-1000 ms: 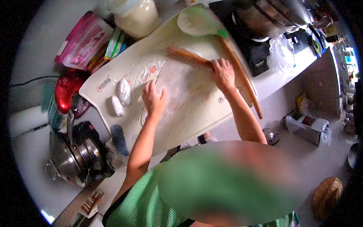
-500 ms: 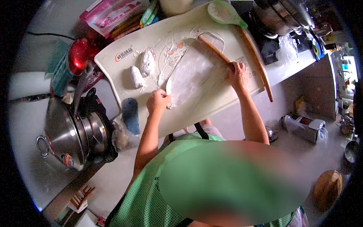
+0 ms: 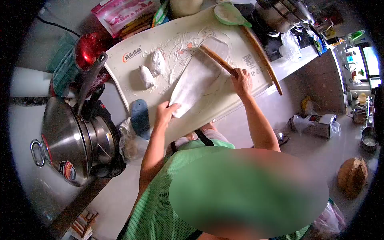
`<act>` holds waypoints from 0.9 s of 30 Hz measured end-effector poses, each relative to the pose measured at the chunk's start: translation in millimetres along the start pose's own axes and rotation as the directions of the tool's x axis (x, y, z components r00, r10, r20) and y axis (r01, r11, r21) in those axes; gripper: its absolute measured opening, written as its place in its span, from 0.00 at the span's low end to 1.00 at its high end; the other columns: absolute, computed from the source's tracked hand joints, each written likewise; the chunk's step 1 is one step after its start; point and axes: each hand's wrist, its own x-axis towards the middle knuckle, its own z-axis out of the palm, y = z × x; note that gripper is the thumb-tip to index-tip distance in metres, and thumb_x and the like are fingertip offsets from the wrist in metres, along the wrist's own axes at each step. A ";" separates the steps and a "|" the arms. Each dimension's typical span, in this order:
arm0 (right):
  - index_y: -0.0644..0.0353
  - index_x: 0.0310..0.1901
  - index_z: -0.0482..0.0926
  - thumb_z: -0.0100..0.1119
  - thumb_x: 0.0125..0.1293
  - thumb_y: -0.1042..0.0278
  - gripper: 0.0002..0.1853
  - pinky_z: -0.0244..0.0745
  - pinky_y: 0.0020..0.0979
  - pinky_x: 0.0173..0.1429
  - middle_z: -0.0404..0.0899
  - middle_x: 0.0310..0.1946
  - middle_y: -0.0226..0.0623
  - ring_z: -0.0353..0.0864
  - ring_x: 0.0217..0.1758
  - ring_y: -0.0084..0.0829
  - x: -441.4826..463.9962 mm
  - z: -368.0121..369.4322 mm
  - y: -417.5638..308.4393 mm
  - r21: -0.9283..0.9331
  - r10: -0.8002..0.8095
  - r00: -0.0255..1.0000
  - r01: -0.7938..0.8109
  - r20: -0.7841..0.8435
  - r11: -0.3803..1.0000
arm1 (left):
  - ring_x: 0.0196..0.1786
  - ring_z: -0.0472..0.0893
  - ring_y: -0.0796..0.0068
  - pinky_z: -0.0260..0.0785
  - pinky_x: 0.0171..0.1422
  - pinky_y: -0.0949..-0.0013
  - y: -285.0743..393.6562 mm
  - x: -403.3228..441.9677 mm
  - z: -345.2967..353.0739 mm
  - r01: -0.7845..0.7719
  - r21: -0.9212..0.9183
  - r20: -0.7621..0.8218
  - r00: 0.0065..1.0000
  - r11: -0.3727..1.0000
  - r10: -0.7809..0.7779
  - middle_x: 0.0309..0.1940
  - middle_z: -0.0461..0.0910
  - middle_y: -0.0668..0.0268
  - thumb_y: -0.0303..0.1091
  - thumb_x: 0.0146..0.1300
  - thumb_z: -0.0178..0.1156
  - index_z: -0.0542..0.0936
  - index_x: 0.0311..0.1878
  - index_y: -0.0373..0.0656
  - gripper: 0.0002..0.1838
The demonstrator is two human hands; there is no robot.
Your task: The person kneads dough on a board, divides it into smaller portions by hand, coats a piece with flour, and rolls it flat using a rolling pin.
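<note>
A long, thin sheet of dough [image 3: 196,78] lies slantwise on the floured pastry mat [image 3: 140,98]. My left hand [image 3: 165,114] pinches its near end, close to the front edge of the mat. In my right hand [image 3: 242,83] is the near end of a wooden rolling pin [image 3: 218,59], whose far end rests across the upper part of the dough. Two floured dough pieces, one [image 3: 157,63] beside the other [image 3: 147,77], sit left of the sheet.
A green scoop of flour [image 3: 230,15] and a longer wooden stick [image 3: 262,56] lie along the mat's right side. A blue scraper [image 3: 140,118] is at its left front edge. Further left stands a lidded steel pan [image 3: 68,140]; a pink package [image 3: 124,16] is behind.
My left hand has drawn the dough's near end toward me, so the sheet looks longer and narrower. The rolling pin and right hand have shifted slightly left; the camera view has turned a little.
</note>
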 end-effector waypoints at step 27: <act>0.57 0.66 0.61 0.38 0.67 0.41 0.33 0.43 0.51 0.72 0.56 0.69 0.45 0.50 0.73 0.44 155.7 80.2 -55.6 -0.189 -0.166 0.985 0.173 0.057 0.966 | 0.72 0.51 0.49 0.40 0.73 0.43 20.9 22.0 54.2 -0.416 0.891 0.236 0.767 0.183 0.596 0.70 0.51 0.44 0.52 0.56 0.56 0.53 0.68 0.30 0.45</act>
